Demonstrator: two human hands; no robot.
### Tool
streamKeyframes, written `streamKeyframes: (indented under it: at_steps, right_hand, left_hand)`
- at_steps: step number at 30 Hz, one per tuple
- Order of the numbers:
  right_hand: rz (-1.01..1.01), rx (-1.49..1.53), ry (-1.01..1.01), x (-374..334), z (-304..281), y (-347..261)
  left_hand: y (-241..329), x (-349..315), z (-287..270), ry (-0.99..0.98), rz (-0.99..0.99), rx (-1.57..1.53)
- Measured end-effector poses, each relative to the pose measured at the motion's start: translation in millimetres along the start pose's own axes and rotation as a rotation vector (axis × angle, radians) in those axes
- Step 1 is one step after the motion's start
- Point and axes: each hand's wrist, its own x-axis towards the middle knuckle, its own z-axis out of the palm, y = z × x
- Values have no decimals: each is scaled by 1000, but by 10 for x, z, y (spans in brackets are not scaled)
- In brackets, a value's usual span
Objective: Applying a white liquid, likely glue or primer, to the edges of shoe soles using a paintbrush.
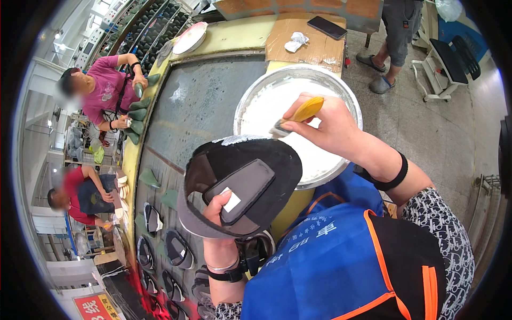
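Observation:
My left hand (216,209) is closed on a dark shoe upper (285,170), its thumb pressing inside beside a small white label. A strip of white paste lies along the upper's far edge. My right hand (338,127) grips a brush (310,109) by its yellow handle. The bristles are at that white-coated edge, though the exact contact is hard to make out. Beneath my right hand stands a wide metal bowl (354,104), with white paste (312,154) in it.
On the worktable (208,90), more shoe uppers (178,248) and green shoe lasts (150,178) lie at left. Cardboard (274,45) behind the bowl carries a phone (326,28) and crumpled tissue (296,41). Two co-workers (109,88) sit along the left side; another person (397,40) stands behind right.

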Motion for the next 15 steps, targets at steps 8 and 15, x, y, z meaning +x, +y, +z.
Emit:
streamKeyframes:
  at_steps: [8,15]
  right_hand:
    - [54,-49,75,98,193,19]
    - [280,196,40,107,156,78]
  left_hand:
    - [-109,-124,83,125,132,25]
    - [-184,-53,33,319,508,415]
